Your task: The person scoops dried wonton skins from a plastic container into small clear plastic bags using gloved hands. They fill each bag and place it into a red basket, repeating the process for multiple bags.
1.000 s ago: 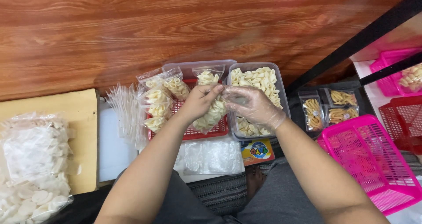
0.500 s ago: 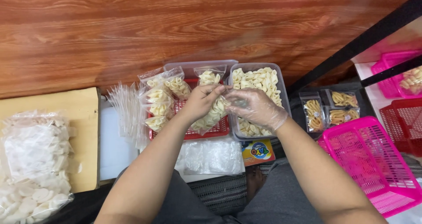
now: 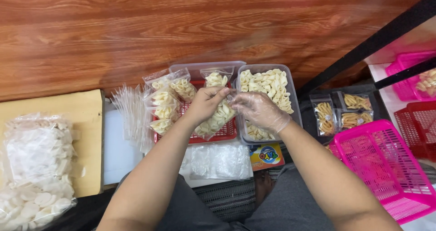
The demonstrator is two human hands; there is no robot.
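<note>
Both hands pinched a clear bag top: left hand, gloved right hand | bag of pale snacks over red basket | several filled bags lay there; clear tub remained half full

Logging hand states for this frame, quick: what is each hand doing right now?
Left hand: closed, pinching the top of a clear bag of pale snacks.
Right hand: gloved, fingers closed on the same bag's top edge.
</note>
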